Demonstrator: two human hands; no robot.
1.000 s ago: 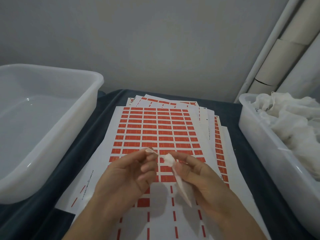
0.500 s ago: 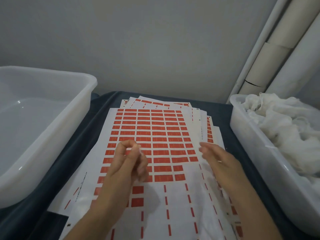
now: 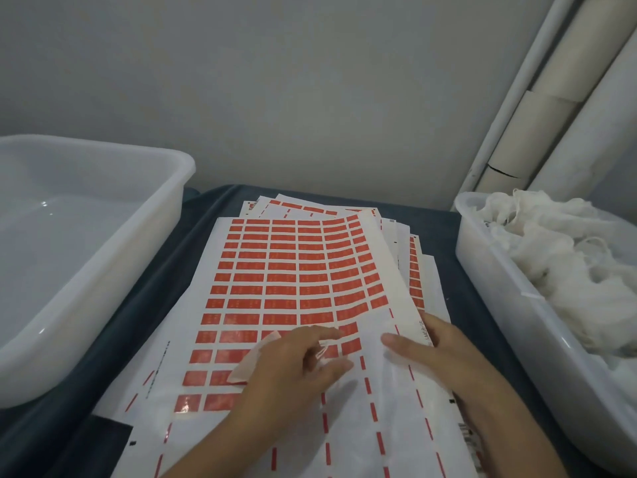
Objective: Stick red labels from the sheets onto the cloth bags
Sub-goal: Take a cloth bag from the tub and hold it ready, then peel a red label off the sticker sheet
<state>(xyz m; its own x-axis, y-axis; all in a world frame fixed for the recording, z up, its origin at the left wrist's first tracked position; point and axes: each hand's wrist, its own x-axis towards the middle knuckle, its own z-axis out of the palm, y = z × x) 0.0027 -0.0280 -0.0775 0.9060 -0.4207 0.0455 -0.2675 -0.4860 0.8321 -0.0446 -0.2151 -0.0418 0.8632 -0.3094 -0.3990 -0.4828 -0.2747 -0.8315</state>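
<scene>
A stack of label sheets lies on the dark cloth, and the top sheet [image 3: 282,270] carries rows of red labels, with its near rows mostly peeled. A small thin cloth bag [image 3: 250,360] lies flat on that sheet. My left hand [image 3: 296,370] rests on the bag with its fingers spread and nearly straight. My right hand [image 3: 434,353] grips the top sheet's right edge, thumb on top and fingers underneath. That edge curls upward. More cloth bags [image 3: 558,257] are heaped in the right tub.
A large white plastic tub [image 3: 165,215] stands at the left with nothing visible inside. The white tub [image 3: 489,270] with the bags runs along the right side. Pale tubes [image 3: 537,108] lean in the back right corner against the wall.
Both hands held the small bag above the sheet a second ago. The right hand let go and moved to the sheet's right edge, which it lifted. The left hand laid the bag down.
</scene>
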